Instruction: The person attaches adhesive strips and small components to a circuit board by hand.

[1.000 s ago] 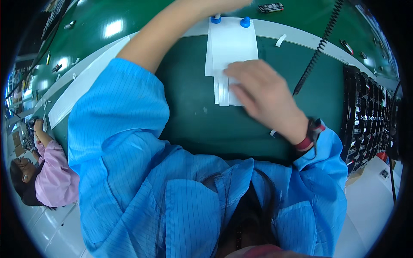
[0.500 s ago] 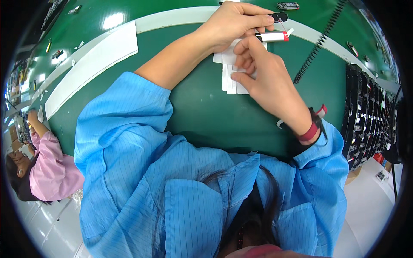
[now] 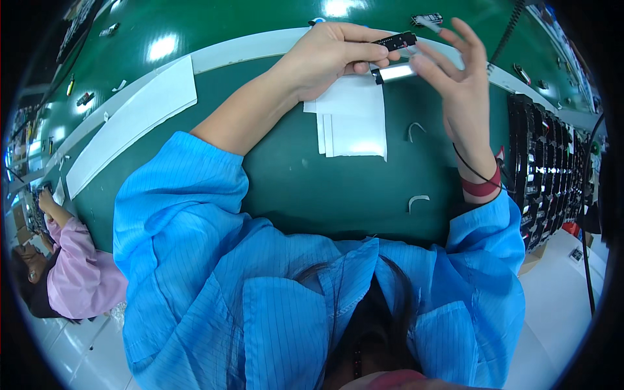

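My left hand (image 3: 335,55) pinches a small black circuit board (image 3: 398,41) between thumb and fingers, above the table. Just below the board, a flat silver-white battery (image 3: 395,72) with a black end hangs close to the same fingers. My right hand (image 3: 465,81), slightly blurred, has its thumb and forefinger closed at the battery's far end, which they cover. Its other fingers are raised and spread. A pale strip (image 3: 429,25) shows beside one raised fingertip; whether it sticks there I cannot make out. White paper sheets (image 3: 357,123) lie beneath my hands.
Two thin curved strips, a nearer one (image 3: 418,199) and a farther one (image 3: 416,127), lie on the green table (image 3: 292,182). Black racks of small parts (image 3: 546,169) stand at right. A long white sheet (image 3: 140,120) lies at left. A person in pink (image 3: 84,266) sits far left.
My right hand has swung up and right, its fingers spreading. The board and battery have shifted slightly left in view. Two curved strips on the table are now uncovered.
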Demonstrator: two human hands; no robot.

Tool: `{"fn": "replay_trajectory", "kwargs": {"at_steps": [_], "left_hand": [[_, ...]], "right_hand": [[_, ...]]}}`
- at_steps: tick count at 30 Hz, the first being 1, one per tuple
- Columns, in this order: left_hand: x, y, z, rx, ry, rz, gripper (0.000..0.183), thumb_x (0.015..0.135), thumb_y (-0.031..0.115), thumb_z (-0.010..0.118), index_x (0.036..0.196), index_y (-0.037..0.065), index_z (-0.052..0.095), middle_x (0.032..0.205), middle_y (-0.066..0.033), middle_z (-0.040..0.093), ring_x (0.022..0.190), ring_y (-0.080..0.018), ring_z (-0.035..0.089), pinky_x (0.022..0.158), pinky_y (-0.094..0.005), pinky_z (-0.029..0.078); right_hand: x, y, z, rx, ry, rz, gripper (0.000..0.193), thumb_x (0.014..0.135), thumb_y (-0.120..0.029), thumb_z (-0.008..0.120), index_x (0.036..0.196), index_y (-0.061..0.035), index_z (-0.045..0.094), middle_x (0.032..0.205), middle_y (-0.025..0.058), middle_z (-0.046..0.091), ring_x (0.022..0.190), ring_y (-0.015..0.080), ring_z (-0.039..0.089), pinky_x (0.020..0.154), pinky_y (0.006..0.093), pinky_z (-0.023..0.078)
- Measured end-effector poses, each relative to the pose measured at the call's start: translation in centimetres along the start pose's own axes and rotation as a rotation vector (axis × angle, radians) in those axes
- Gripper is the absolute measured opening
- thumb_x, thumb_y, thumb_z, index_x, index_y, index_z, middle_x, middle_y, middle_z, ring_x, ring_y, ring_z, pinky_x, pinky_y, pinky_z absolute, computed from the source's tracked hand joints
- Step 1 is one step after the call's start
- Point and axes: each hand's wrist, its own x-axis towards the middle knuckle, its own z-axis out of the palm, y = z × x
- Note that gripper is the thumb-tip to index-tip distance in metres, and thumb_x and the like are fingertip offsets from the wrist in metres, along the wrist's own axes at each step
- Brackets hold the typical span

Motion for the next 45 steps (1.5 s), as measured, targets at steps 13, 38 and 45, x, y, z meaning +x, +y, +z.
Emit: {"fn": "replay_trajectory", "kwargs": {"at_steps": [13,38,45], "left_hand": [[0.4,0.4,-0.3,-0.155,-0.081,-0.165,0.035,0.089,0.015,0.043,0.111,-0.013,0.047,0.105,-0.0229,0.055,0.099,-0.025,0.056,0.09,-0.0281,0.044],[0.4,-0.3,0.0,-0.094,-0.146,-0.114,0.036,0.088,0.015,0.046,0.114,-0.01,0.046,0.105,-0.0223,0.056,0.096,-0.0246,0.058,0.089,-0.0283,0.045],[0.1,-0.3,0.7,-0.039,-0.095,-0.103,0.036,0.088,0.015,0.047,0.115,-0.009,0.046,0.104,-0.022,0.056,0.094,-0.0241,0.059,0.086,-0.0281,0.046]], "right_hand": [[1.4,1.9,-3.2,0.319,-0.234,0.207,0.028,0.079,-0.001,0.058,0.106,0.0016,0.048,0.087,0.0058,0.06,0.079,0.0121,0.057,0.07,0.0222,0.044],[0.9,4.1,-2.6,0.213,-0.21,0.191,0.02,0.079,-0.001,0.059,0.097,-0.0001,0.051,0.084,0.0064,0.061,0.077,0.0103,0.058,0.071,0.0203,0.044],[0.6,3.8,-2.1,0.124,-0.145,0.138,0.02,0.077,0.003,0.059,0.096,0.0022,0.05,0.084,0.0073,0.06,0.078,0.0109,0.058,0.071,0.0202,0.046]]}}
